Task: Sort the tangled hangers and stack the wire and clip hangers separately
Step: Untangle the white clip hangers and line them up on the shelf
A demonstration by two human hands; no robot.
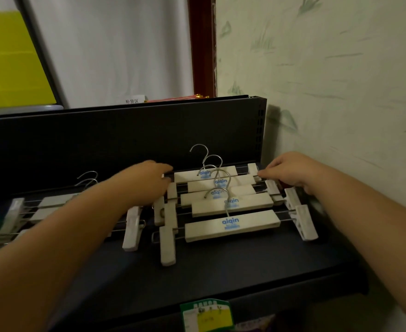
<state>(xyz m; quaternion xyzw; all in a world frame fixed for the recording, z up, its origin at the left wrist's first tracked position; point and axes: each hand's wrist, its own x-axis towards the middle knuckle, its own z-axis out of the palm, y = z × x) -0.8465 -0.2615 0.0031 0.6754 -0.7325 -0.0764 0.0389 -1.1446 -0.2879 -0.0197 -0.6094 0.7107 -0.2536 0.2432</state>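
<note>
The single head view is dim throughout, with a greenish-grey cast. The brightest areas are the white curtain (115, 51) and the patterned wall (329, 68) in the upper half. The dark shelf (221, 264) reads almost black, with little surface detail. A soft shadow falls on the wall just right of the shelf's back panel (101, 140). Small highlights show on the metal hooks (200, 152). The left hand (149, 180) and right hand (290, 171) are slightly smeared at the fingers. Wide-angle distortion bends the shelf edges and enlarges both forearms near the lower corners. The tag (206, 315) at the bottom edge is soft and unreadable.
</note>
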